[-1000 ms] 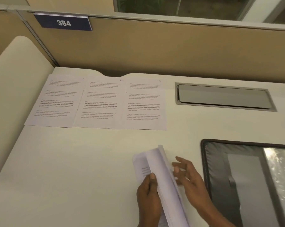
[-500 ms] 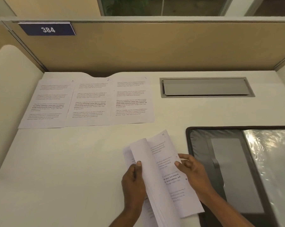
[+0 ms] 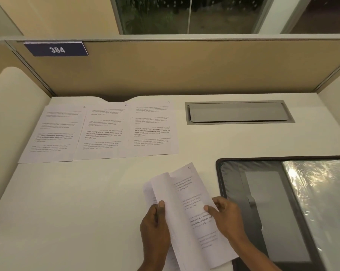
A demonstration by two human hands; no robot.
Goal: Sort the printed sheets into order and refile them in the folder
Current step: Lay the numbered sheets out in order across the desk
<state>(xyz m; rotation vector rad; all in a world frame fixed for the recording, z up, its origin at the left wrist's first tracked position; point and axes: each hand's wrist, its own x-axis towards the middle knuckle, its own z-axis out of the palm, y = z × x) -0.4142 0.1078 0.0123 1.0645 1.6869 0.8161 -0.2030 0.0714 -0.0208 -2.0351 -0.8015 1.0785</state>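
Note:
Three printed sheets lie side by side at the back left of the desk: the left sheet (image 3: 51, 133), the middle sheet (image 3: 103, 132) and the right sheet (image 3: 152, 128). Near the front edge my left hand (image 3: 155, 227) grips a stack of printed sheets (image 3: 177, 210) with its upper pages curled back. My right hand (image 3: 223, 216) pinches the right edge of the exposed page, whose top corner carries a handwritten number. An open black folder (image 3: 233, 184) with a shiny plastic sleeve (image 3: 319, 194) lies at the right.
A grey cable hatch (image 3: 237, 112) is set into the white desk (image 3: 77, 202) at the back right. A tan partition with a blue sign (image 3: 56, 49) reading 384 closes the back. A side panel borders the desk on the left.
The upper pages have been folded further left, baring a printed page in the stack. My right hand went from loose fingers by the stack to pinching that page's right edge. The view tilted up.

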